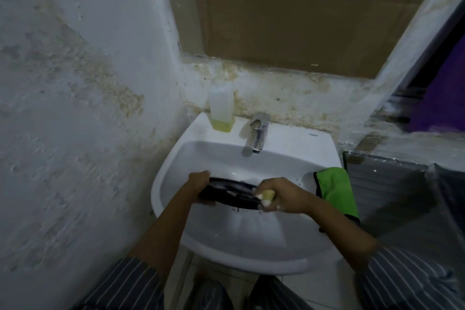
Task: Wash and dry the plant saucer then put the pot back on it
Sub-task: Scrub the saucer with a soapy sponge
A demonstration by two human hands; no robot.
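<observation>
Cramped washroom, stained peeling plaster wall, brown wooden panel behind. Landmark: the white ceramic wall basin; everything else is placed off it.

My left hand grips the left rim of the black round plastic plant saucer, fingers curled over the edge. The saucer hangs inside the basin bowl, above the drain area, tilted with its face up toward me. Suds streak its inner face.

My right hand pinches a small yellow sponge against the saucer's right rim, fingers wrapped round it. Foam on the fingertips.

Key relation: the saucer's wide axis runs left to right across the bowl, from 1 hand to the other. The sponge sits at the right end, so my guess is the next stroke goes leftward across the face, toward the holding hand. Right hand does the work; left only steadies.

Chrome tap at the basin's back ledge, spout pointing into the bowl beyond the saucer. Can't tell if water is running.

Clear plastic bottle with yellow-green liquid at its bottom stands on the back-left ledge, no label readable. Green microfibre cloth draped over the basin's right rim, likely for drying.

Readable text: "TOTO" printed at the basin's back-right ledge. Nothing else legible. Pot not in view.
</observation>
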